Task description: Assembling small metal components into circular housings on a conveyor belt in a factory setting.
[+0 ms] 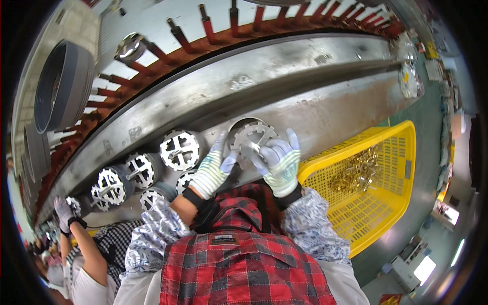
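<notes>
A toothed grey metal disc [250, 133] sits at the mouth of a round metal housing [235, 123] on the steel bench, directly between my gloved hands. My left hand [214, 169] is at the housing's left side, its forefinger and thumb spread apart. From the right, my right hand [279, 163] pinches the near right part of the disc with thumb and bent fingers, its forefinger raised. Both hands wear pale striped gloves with black wristbands. My fingers partly cover the disc's lower edge. Left of them stands a cylinder with a white toothed, spoked end [180, 150].
More cylinders with toothed ends [111, 186] line the bench to the left, near a co-worker's gloved hand [63, 212]. A yellow basket [351, 134] holding gold-coloured metal pieces [358, 170] is at right. Red pegs [207, 26] run along the far rack; a large grey ring [63, 86] hangs upper left.
</notes>
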The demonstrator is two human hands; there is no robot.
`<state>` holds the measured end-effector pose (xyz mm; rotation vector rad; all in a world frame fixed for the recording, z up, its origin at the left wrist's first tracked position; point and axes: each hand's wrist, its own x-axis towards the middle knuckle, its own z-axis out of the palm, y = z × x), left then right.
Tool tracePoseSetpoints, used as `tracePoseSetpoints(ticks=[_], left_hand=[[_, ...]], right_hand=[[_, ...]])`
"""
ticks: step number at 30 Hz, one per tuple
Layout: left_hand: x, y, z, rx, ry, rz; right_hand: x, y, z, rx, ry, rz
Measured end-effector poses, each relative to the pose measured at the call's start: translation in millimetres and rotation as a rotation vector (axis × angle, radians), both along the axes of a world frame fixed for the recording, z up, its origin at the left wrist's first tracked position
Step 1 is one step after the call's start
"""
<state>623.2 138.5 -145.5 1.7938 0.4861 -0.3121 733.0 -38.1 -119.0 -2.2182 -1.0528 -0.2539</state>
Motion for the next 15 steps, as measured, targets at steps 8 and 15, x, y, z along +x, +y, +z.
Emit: tracePoseSetpoints(ticks=[8, 15], left_hand=[[-11, -7, -36, 0.149, 0.086, 0.022], [3, -18, -45, 0.145, 0.046, 0.031]], right_hand=[[-14, 23, -54, -0.013, 0.083, 0.020], [-13, 27, -84, 0.107, 0.401, -0.190]])
